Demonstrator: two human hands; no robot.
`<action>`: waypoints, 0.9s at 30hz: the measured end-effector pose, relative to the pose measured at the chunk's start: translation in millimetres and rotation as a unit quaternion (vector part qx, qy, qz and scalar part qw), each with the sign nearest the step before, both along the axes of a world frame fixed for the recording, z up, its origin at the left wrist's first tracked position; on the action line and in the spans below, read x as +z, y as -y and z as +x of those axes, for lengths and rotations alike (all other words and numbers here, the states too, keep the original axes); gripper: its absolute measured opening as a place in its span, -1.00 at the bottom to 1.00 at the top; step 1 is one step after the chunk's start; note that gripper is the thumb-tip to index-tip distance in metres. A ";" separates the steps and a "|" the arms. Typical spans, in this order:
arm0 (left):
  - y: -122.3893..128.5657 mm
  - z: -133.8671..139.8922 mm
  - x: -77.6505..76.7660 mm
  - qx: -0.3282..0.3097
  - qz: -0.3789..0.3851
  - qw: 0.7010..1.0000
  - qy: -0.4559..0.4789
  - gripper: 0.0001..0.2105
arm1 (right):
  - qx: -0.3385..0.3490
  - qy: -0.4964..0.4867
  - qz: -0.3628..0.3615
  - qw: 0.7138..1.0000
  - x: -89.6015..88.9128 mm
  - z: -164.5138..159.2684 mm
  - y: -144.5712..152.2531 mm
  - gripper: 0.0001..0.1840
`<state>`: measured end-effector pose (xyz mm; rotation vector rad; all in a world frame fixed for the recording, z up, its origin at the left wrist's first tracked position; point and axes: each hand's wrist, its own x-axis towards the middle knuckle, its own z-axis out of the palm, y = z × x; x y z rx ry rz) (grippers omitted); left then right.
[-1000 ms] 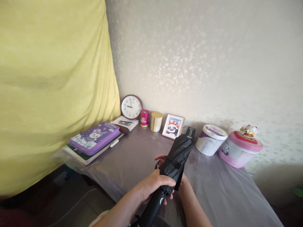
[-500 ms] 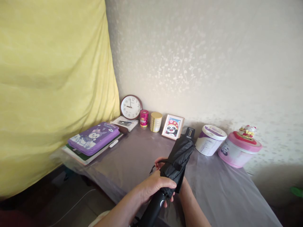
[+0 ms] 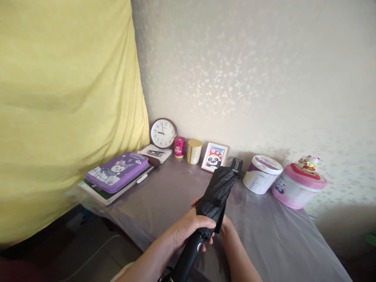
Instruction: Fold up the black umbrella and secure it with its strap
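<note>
A folded black umbrella (image 3: 216,194) is held at a slant over the table, its black handle (image 3: 188,256) pointing down toward me. My left hand (image 3: 192,225) is closed round the lower canopy just above the handle, with the thumb lying across the top. My right hand (image 3: 225,225) comes in from the right and passes behind the umbrella. Most of it is hidden by the canopy. Fingertips (image 3: 195,201) show past the canopy's left edge and seem to belong to the right hand, curled round from behind.
Along the wall stand a clock (image 3: 163,133), a pink can (image 3: 179,148), a beige tin (image 3: 194,152), a panda picture frame (image 3: 215,156), a dark object (image 3: 236,165), a white tub (image 3: 262,176) and a pink-lidded tub (image 3: 299,188) topped by a figurine. A purple case (image 3: 117,172) lies on books at left.
The umbrella has shifted slightly left and toward me with both hands. A black strap loop seen at its left side before no longer shows there.
</note>
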<state>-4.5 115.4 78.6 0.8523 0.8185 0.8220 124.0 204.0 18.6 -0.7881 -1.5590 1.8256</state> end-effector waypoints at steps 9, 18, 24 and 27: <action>-11.0 -21.3 -6.6 0.080 0.040 0.987 -0.133 -0.70 | -0.049 -0.035 -0.005 0.998 -0.2 0.0 -16.2 -0.75; -15.0 -32.3 -11.4 0.144 0.058 0.969 -0.194 -0.60 | -0.006 0.015 0.032 0.999 -1.3 1.1 -21.9 -0.63; -15.4 -35.4 -11.8 0.180 0.075 0.959 -0.204 -0.41 | -0.008 0.046 0.059 0.997 -0.7 4.7 -21.5 -0.63; -15.2 -37.3 -8.8 0.180 0.072 0.962 -0.193 -0.47 | -0.028 0.021 0.070 0.997 2.7 6.1 -19.9 -0.63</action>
